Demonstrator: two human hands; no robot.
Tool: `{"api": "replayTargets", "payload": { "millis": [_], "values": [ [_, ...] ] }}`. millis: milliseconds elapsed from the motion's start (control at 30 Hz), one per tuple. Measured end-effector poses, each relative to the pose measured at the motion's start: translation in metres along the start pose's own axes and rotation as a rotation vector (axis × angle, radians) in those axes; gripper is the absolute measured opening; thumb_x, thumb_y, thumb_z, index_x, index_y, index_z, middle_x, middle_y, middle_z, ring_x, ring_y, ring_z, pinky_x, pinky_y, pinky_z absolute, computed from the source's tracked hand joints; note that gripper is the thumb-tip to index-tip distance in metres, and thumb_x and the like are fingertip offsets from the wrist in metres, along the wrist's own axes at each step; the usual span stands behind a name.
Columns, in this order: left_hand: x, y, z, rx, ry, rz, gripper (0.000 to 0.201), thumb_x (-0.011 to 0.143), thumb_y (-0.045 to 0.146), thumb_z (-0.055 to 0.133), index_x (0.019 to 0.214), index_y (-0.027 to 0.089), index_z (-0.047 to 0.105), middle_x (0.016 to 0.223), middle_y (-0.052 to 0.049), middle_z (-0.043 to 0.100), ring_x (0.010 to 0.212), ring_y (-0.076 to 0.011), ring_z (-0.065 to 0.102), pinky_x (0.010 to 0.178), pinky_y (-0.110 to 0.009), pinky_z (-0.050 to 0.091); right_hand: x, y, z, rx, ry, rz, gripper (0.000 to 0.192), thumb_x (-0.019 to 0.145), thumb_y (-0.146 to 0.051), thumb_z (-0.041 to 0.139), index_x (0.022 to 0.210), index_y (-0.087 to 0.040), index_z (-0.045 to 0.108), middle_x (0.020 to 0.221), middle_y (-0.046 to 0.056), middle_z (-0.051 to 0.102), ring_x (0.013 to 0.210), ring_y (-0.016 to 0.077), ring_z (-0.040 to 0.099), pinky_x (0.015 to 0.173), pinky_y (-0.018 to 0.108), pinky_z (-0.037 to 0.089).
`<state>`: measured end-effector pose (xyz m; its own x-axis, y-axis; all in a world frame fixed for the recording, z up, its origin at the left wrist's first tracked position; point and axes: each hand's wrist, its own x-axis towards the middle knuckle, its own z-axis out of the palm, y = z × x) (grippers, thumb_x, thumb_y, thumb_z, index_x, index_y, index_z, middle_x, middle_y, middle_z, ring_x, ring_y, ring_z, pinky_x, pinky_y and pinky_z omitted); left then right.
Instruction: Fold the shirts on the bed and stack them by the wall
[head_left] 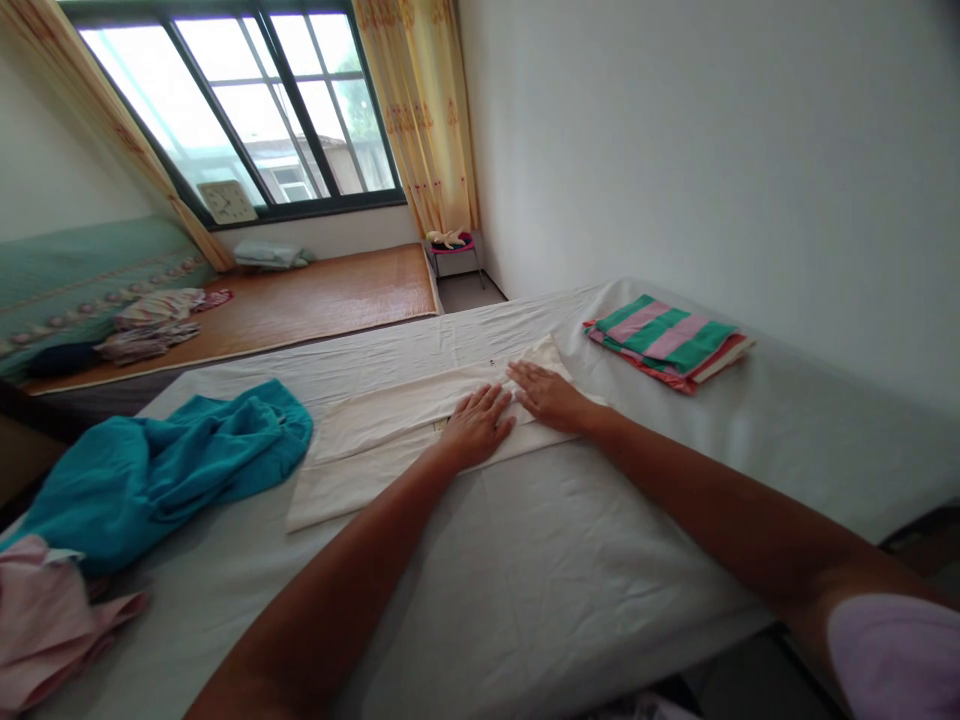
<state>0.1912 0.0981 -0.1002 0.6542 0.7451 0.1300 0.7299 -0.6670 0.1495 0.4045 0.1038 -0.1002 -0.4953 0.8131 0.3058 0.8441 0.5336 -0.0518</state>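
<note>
A cream-coloured cloth garment [375,440], folded into a long flat strip, lies across the grey-white sheet [540,570]. My left hand [478,428] rests flat on it, right of its middle, fingers stretched out. Close beside it, my right hand [551,398] lies palm down near the garment's right end, its fingers extended too. Neither hand grips the fabric. Part of the garment is hidden under my hands and left forearm. Small dark marks show on the cloth near my fingers.
A crumpled teal garment [172,465] and a pink one [52,620] lie at the left. On the right, near the wall [697,140], sits a folded stack with a green-and-pink striped cloth [667,330] on top. Beyond are a brown mat [337,285] and a small stool [454,246].
</note>
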Motion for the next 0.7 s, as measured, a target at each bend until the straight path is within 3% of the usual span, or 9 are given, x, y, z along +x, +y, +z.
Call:
{"api": "replayTargets", "payload": {
  "millis": [100,300,533,700],
  "values": [
    [-0.001,0.001,0.001,0.025,0.005,-0.034,0.061,0.099,0.050,0.028,0.151,0.018,0.031,0.158,-0.010,0.030,0.147,-0.0243,0.023,0.119,-0.045,0.019,0.003,-0.007,0.008,0.040,-0.130,0.021,0.062,0.100,-0.045,0.023,0.150,-0.011,0.037,0.155,0.013,0.036,0.144,0.0238,0.031,0.118,0.042,0.023],
    [-0.007,-0.006,0.001,0.062,-0.006,-0.098,0.068,0.099,0.057,0.019,0.151,0.015,0.031,0.159,-0.010,0.028,0.148,-0.0239,0.020,0.120,-0.044,0.017,0.000,0.033,0.008,0.025,-0.197,0.287,0.065,0.099,-0.051,0.021,0.153,-0.017,0.032,0.159,0.007,0.028,0.146,0.0239,0.024,0.118,0.045,0.021],
    [-0.022,-0.037,-0.005,0.086,-0.056,-0.273,0.071,0.098,0.057,0.013,0.153,0.014,0.028,0.161,-0.009,0.023,0.149,-0.0227,0.015,0.120,-0.043,0.014,-0.003,0.045,0.017,0.022,-0.160,0.304,0.064,0.098,-0.050,0.022,0.153,-0.018,0.031,0.159,0.006,0.029,0.147,0.0220,0.023,0.119,0.042,0.019],
    [-0.058,-0.072,-0.017,0.138,-0.089,-0.417,0.071,0.098,0.057,0.015,0.153,0.016,0.028,0.161,-0.009,0.020,0.149,-0.0238,0.014,0.120,-0.043,0.014,-0.003,0.045,0.019,0.007,-0.163,0.312,0.066,0.098,-0.052,0.021,0.153,-0.018,0.031,0.159,0.005,0.029,0.146,0.0233,0.024,0.119,0.043,0.019]
  ]
}}
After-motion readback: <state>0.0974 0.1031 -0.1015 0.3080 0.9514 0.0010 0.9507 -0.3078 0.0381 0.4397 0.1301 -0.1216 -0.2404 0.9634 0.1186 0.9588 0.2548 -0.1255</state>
